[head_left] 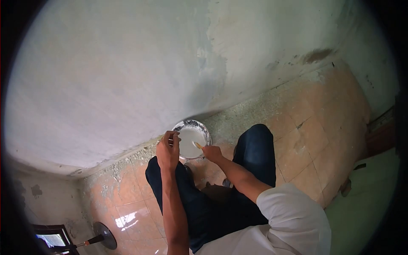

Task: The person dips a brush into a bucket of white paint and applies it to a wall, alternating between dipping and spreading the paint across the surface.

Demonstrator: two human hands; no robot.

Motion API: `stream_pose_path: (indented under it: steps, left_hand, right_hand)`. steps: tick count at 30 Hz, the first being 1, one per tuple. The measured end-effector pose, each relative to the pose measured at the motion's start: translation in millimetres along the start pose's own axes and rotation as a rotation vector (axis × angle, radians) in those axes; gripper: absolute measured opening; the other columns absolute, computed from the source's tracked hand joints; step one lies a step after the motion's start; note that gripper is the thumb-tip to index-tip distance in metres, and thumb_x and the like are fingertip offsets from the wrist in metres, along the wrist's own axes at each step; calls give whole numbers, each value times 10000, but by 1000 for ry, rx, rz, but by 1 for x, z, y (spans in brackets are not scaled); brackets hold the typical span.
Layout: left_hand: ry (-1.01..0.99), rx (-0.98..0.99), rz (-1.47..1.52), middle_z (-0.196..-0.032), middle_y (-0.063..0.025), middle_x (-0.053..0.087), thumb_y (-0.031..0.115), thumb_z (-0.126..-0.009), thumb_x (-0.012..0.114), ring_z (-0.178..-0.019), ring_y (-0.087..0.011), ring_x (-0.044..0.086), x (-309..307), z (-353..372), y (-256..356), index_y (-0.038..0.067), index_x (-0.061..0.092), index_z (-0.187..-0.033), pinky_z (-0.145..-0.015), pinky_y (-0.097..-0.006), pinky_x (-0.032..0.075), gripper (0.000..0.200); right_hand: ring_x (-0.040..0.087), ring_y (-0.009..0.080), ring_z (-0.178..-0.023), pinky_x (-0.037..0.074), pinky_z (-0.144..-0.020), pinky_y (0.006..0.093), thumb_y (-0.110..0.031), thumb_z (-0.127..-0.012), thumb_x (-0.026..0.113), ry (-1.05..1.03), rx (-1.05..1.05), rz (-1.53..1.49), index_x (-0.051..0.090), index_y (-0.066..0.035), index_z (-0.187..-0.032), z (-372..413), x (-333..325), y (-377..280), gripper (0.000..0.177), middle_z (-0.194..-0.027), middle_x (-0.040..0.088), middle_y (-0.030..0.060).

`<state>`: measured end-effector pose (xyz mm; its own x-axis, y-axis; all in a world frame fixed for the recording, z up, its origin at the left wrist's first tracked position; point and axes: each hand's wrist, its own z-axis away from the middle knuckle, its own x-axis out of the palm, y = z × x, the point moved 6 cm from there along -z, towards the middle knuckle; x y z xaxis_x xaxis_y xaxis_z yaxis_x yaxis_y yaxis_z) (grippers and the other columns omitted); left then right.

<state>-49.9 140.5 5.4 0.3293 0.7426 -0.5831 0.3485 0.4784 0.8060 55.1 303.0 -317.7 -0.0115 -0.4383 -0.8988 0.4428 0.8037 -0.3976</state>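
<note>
A round bucket [208, 135] stands on the floor close to the wall, its inner side smeared white and dark. Pale grey-white paste or paint [187, 141] fills its lower part. My right hand [212, 153] is closed around a small yellow-handled tool [198, 145], whose white-coated end is over the pale mix. At the bucket's left rim is my left hand [168, 151], raised with its fingers curled in. Whatever is between those fingers is hidden.
The patchy white and grey wall [127, 76] rises right behind the bucket. My bent knees [257, 142] flank it. Orange floor tiles [297, 157] carry pale splatter along the wall. At lower left is a round black disc-shaped base [105, 235] with a pole.
</note>
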Motion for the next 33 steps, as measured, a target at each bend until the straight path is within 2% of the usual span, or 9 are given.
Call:
stream_pose_path:
  steps: [4,6,10,15,18,22,28,30,33]
  left_hand:
    - [2,1,34,-968,-143,822,214,-1066,629,-869,-284,811,2,-1,1,52,776,-1127,-793,-405,605,227]
    - [5,7,37,-967,-142,821,210,-1065,629,-866,-283,809,4,-2,-2,50,776,-1125,-793,-407,604,225]
    - [13,16,48,-960,-138,820,205,-1063,631,-847,-280,801,2,-1,-2,48,775,-1120,-788,-409,601,220]
    - [8,13,52,-949,-123,817,182,-1077,621,-813,-213,777,-4,0,-1,3,766,-1136,-772,-356,606,239]
    - [18,9,64,-947,-121,816,182,-1078,620,-808,-212,773,-5,0,0,1,768,-1132,-771,-352,602,240]
    - [8,-1,64,-943,-124,815,175,-1078,620,-808,-215,773,-5,0,-1,-2,765,-1138,-770,-356,602,236]
    - [6,5,64,-943,-129,814,171,-1078,622,-800,-220,775,-6,-1,-4,0,762,-1143,-770,-362,604,231]
    - [-1,4,60,-944,-130,815,176,-1078,622,-797,-221,775,-5,-2,-2,0,762,-1143,-770,-362,604,234]
    - [-16,1,38,-942,-129,814,188,-1079,623,-792,-220,774,-5,-2,-1,1,762,-1145,-771,-361,605,242]
  right_hand:
    - [799,381,-862,619,-719,552,-262,-1032,561,41,69,-48,765,-52,-967,-4,0,4,300,-908,792,188]
    - [798,378,-865,615,-716,553,-279,-1042,557,-123,-36,104,764,-62,-978,-5,24,14,306,-904,789,181]
    - [796,378,-855,613,-719,554,-285,-1054,545,-166,-66,175,754,-65,-978,0,33,18,312,-907,787,170]
    - [797,371,-849,611,-726,564,-286,-1061,545,45,7,-37,749,-76,-971,1,6,5,306,-913,788,169]
    - [810,345,-830,628,-713,516,-279,-1068,570,-29,-67,116,781,-75,-992,5,12,5,303,-901,802,161]
    - [802,351,-795,621,-697,520,-296,-1092,547,-111,-103,188,776,-74,-985,6,27,8,336,-858,792,156]
    - [801,357,-811,622,-701,532,-272,-1056,556,34,4,12,765,-83,-1002,-1,14,3,287,-890,795,158]
    - [791,368,-787,613,-696,542,-299,-1082,533,-138,-103,173,742,-79,-1020,0,27,5,310,-861,786,164]
    - [792,376,-788,610,-688,548,-299,-1074,541,-182,-132,188,744,-78,-990,5,30,6,311,-852,786,166]
